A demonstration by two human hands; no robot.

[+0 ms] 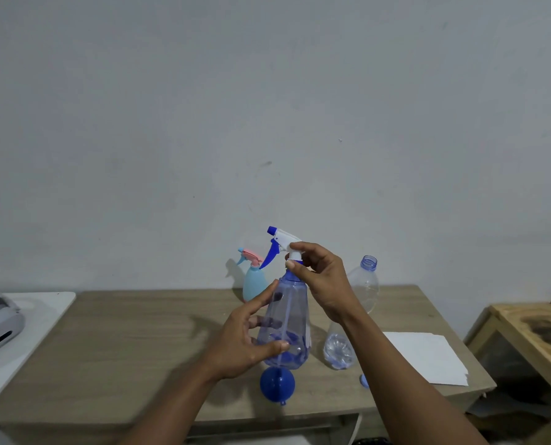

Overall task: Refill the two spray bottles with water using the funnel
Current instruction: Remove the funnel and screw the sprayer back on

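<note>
Two hands on the clear spray bottle [292, 316], which is upright at mid-surface; whether its base rests on the surface [139, 342] cannot be told. Left hand [248, 342] wraps the lower body, thumb in front and the other digits seen through the plastic: judged a steadying hold against twist. Right hand [322, 284] pinches the collar under the white-and-blue trigger head [282, 240], fingers [303, 248] narrow around it, a grip suited to unscrewing.

Blue funnel [277, 383] lies just in front of the bottle, within reach for the neck once it is open. Uncapped water bottle [365, 284] stands just right, its cap [364, 380] on the surface nearby; water level not readable. Pale blue spray bottle [255, 284] waits behind by the wall, head on. Judgement: early, first bottle, nothing poured.
</note>
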